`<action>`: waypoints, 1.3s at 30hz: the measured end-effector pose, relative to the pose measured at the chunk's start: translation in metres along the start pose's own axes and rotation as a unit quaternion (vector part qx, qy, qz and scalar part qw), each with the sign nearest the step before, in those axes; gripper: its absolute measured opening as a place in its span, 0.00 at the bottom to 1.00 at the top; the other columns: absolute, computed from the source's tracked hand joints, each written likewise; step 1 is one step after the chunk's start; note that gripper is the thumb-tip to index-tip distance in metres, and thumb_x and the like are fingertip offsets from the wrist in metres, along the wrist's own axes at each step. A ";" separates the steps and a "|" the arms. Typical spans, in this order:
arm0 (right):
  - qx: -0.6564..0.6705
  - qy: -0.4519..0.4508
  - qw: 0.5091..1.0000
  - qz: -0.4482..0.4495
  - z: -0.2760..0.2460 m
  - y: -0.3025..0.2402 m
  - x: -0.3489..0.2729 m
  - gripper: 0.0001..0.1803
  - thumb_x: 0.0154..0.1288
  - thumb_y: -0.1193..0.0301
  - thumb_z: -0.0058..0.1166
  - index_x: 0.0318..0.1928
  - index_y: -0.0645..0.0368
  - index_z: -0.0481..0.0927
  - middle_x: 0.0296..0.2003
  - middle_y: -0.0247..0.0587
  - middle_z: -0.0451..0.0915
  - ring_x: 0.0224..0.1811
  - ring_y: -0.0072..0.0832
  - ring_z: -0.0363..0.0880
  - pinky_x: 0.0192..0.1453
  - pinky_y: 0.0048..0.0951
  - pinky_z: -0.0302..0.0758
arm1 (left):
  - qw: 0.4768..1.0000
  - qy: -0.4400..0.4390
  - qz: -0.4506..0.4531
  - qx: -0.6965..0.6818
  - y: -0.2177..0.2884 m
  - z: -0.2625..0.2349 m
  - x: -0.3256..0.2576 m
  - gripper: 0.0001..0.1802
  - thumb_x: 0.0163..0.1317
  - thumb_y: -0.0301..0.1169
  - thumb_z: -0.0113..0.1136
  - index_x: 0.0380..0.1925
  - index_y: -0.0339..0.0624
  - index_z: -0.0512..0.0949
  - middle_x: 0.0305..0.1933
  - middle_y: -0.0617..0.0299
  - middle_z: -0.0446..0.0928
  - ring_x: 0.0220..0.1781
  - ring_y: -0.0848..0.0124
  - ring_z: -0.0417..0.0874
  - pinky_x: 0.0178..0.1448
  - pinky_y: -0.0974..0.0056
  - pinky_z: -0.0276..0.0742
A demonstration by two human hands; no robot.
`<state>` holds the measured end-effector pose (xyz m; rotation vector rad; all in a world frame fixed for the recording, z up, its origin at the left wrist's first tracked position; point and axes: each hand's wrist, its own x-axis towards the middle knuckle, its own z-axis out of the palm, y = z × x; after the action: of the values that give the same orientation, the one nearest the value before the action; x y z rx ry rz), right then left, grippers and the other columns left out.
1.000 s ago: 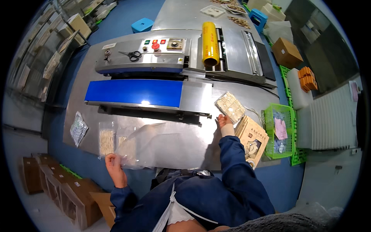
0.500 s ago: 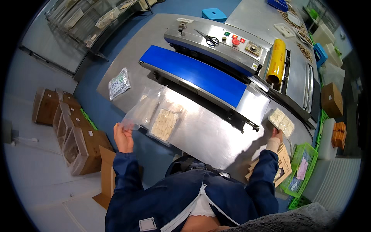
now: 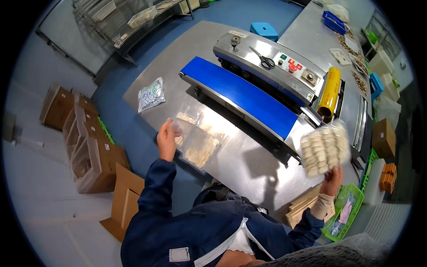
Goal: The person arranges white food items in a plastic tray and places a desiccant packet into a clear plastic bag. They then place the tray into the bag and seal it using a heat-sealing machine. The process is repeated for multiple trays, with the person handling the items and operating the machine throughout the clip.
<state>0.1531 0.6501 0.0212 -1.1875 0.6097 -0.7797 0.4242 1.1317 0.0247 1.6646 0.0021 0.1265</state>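
Raised over the table's right side, a clear tray of pale, plump food pieces in rows is gripped at its near edge by my right hand. My left hand is closed at the table's near left edge, pinching a thin clear plastic bag that is hard to make out. Beside that hand rests a second clear tray of pale pieces. More pale pieces show just behind it, partly covered by clear film.
A conveyor with a blue belt crosses the steel table, with scissors on its control housing. A yellow film roll stands right. A silver packet lies left. Cardboard boxes and a green basket flank me.
My right hand has lifted its tray off the table's right side, tilting its rows toward me. My left hand has moved slightly up and right, and the bag hangs lower over the trays.
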 end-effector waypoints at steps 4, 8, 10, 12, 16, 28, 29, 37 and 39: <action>0.056 -0.252 0.960 0.109 0.139 -0.019 -0.042 0.18 0.60 0.68 0.40 0.45 0.68 0.71 0.40 0.44 0.76 0.40 0.28 0.75 0.47 0.26 0.72 | 0.995 -0.050 0.071 0.039 0.020 0.053 0.003 0.15 0.64 0.29 0.45 0.47 0.31 0.70 0.36 0.56 0.75 0.34 0.73 0.77 0.40 0.70 0.74; 0.192 -0.374 0.861 0.286 0.219 0.005 -0.084 0.09 0.60 0.69 0.44 0.35 0.61 0.71 0.30 0.36 0.74 0.31 0.21 0.72 0.36 0.23 0.71 | 0.984 -0.169 0.044 -0.041 -0.006 0.081 -0.015 0.15 0.62 0.27 0.46 0.47 0.32 0.70 0.40 0.55 0.75 0.41 0.69 0.77 0.45 0.67 0.72; 0.184 -0.425 0.812 0.354 0.234 0.026 -0.098 0.07 0.61 0.68 0.45 0.33 0.60 0.71 0.28 0.34 0.73 0.29 0.17 0.70 0.33 0.18 0.70 | 0.982 -0.176 0.008 -0.064 -0.003 0.089 -0.033 0.15 0.62 0.30 0.48 0.47 0.33 0.71 0.43 0.50 0.75 0.45 0.62 0.76 0.49 0.63 0.70; 0.213 -0.434 0.772 0.412 0.236 0.050 -0.109 0.06 0.61 0.69 0.45 0.33 0.59 0.71 0.28 0.33 0.73 0.29 0.16 0.70 0.34 0.17 0.70 | 0.957 -0.104 0.141 0.229 0.011 0.097 -0.046 0.17 0.62 0.35 0.49 0.45 0.34 0.72 0.43 0.46 0.74 0.45 0.56 0.76 0.50 0.61 0.70; 0.205 -0.374 0.778 0.462 0.230 0.068 -0.122 0.06 0.61 0.71 0.44 0.33 0.59 0.71 0.28 0.33 0.73 0.29 0.16 0.71 0.35 0.18 0.70 | 0.956 -0.113 0.149 0.227 -0.002 0.084 -0.045 0.16 0.62 0.35 0.50 0.43 0.33 0.73 0.42 0.46 0.74 0.45 0.55 0.75 0.48 0.60 0.70; 0.057 -0.294 0.910 0.287 0.182 0.045 -0.125 0.06 0.64 0.69 0.46 0.31 0.57 0.68 0.22 0.27 0.70 0.21 0.12 0.64 0.25 0.15 0.61 | 0.956 -0.271 0.036 -0.110 0.025 0.077 -0.047 0.23 0.59 0.22 0.46 0.57 0.33 0.61 0.56 0.51 0.67 0.54 0.65 0.72 0.58 0.66 0.66; 0.056 -0.292 0.914 0.277 0.178 0.043 -0.124 0.06 0.64 0.69 0.45 0.31 0.57 0.67 0.23 0.27 0.70 0.21 0.12 0.64 0.25 0.15 0.61 | 0.944 -0.303 0.016 -0.130 0.029 0.077 -0.045 0.24 0.59 0.17 0.40 0.58 0.33 0.58 0.58 0.51 0.65 0.55 0.64 0.71 0.58 0.65 0.66; 0.051 -0.265 0.936 0.224 0.163 0.026 -0.124 0.06 0.64 0.70 0.46 0.32 0.58 0.66 0.24 0.28 0.70 0.24 0.13 0.66 0.27 0.16 0.63 | 0.900 -0.412 0.057 -0.131 0.083 0.088 -0.049 0.28 0.55 0.21 0.41 0.59 0.32 0.58 0.63 0.49 0.58 0.67 0.64 0.56 0.66 0.63 0.54; 0.063 -0.299 0.926 0.220 0.156 0.026 -0.122 0.07 0.65 0.67 0.44 0.34 0.57 0.67 0.26 0.29 0.71 0.25 0.14 0.66 0.28 0.17 0.64 | 0.872 -0.451 0.047 -0.181 0.077 0.085 -0.049 0.27 0.56 0.24 0.41 0.58 0.31 0.58 0.63 0.49 0.58 0.67 0.64 0.55 0.65 0.63 0.54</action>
<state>0.2051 0.8419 0.0407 -1.0424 0.2872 -0.0531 0.3773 1.0363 0.0890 1.2139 -0.7683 -0.5595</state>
